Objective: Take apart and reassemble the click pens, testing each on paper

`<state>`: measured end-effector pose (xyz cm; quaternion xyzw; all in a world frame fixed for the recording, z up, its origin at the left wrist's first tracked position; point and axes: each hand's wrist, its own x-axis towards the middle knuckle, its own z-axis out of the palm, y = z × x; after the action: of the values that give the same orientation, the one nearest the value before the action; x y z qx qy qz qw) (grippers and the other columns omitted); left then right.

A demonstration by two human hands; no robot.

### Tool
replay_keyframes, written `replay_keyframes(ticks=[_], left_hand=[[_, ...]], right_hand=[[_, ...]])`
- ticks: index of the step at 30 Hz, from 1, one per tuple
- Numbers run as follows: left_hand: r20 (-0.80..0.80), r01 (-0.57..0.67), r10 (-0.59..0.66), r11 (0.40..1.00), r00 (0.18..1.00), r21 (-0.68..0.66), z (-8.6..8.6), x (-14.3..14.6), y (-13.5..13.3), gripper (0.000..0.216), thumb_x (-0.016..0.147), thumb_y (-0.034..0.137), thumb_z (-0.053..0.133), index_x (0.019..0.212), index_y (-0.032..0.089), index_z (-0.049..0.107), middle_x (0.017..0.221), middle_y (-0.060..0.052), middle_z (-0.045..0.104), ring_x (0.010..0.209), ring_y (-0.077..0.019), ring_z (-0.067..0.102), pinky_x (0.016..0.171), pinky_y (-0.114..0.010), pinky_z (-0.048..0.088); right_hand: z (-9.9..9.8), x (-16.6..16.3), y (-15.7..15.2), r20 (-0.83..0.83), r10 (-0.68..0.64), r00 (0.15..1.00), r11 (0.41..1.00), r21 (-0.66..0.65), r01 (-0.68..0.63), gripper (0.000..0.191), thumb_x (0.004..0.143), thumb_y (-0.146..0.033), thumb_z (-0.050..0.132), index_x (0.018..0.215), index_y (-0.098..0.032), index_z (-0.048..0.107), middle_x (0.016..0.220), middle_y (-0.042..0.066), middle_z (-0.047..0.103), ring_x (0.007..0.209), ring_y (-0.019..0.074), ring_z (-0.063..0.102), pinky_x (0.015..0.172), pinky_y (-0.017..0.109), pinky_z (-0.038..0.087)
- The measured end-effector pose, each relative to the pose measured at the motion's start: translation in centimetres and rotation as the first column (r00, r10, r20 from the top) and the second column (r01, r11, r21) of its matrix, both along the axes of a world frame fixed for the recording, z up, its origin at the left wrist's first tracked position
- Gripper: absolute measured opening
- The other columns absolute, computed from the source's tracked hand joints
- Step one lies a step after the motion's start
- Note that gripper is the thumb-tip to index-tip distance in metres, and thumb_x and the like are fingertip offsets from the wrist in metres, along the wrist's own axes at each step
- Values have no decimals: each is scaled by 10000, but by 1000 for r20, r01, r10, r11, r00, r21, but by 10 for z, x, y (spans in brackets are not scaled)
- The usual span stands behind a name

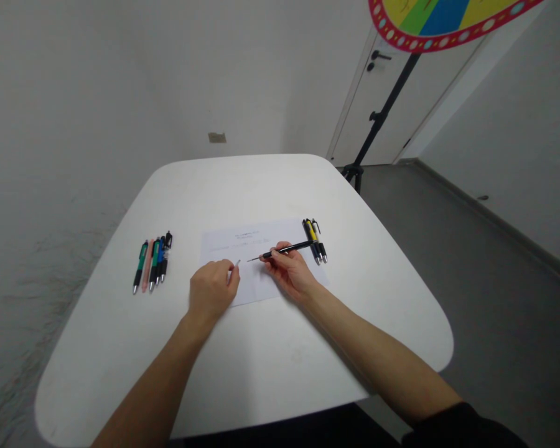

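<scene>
Right hand, above the right half of the paper sheet, pinches a black pen, thin refill exposed, pointing left; left hand, at the sheet's lower left, pinches a small pale piece; assorted pens lie left of the sheet; further pens lie at its right edge.

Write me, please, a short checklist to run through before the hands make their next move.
1. Black pen held in the right hand: ok.
2. Its thin point apart from the left hand: ok.
3. Identity of the small pale piece in the left hand: cannot tell.
4. Paper lying on the table: ok.
5. Held pen free of the right-side pens: cannot tell; they overlap in view.
</scene>
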<state>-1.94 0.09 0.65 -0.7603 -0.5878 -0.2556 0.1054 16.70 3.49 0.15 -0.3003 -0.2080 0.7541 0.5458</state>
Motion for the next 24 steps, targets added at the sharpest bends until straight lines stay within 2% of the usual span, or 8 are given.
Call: replay_keyframes(ticks=[5, 10, 18, 24], left_hand=[[-231, -132, 82, 968, 970, -213, 2, 11, -3, 251, 912, 279, 431, 788, 170, 619, 706, -72, 657, 674, -210, 610, 585, -305, 342], [-308, -156, 63, 945, 949, -288, 1, 13, -2, 258, 929, 285, 403, 870, 170, 626, 764, -82, 680, 725, -235, 644, 588, -314, 352], [-277, -161, 76, 940, 958, -300, 1, 11, 0, 254, 933, 333, 437, 846, 177, 618, 775, -62, 688, 717, -225, 647, 586, -310, 359], [-100, -116, 99, 977, 990, -179, -2, 1, 1, 277, 881, 430, 543, 780, 181, 609, 681, -34, 646, 632, -196, 607, 570, -294, 363]], right_hand=[[1, -1, -1, 3, 1, 1000, 1000, -11, -1, 348, 629, -168, 820, 816, -226, 532, 704, -47, 665, 745, 130, 697, 591, 180, 517], [2, -1, -2, 14, 2, 1000, 1000, -21, -2, 347, 626, -169, 822, 808, -225, 532, 693, -56, 650, 745, 137, 700, 600, 188, 519], [2, -1, -1, 23, -4, 1000, 1000, -27, 5, 342, 635, -166, 809, 815, -223, 524, 694, -44, 660, 745, 142, 702, 602, 194, 518], [2, -1, -1, 26, -7, 1000, 999, -33, 8, 345, 630, -162, 812, 812, -222, 525, 683, -48, 661, 731, 135, 704, 592, 180, 522]])
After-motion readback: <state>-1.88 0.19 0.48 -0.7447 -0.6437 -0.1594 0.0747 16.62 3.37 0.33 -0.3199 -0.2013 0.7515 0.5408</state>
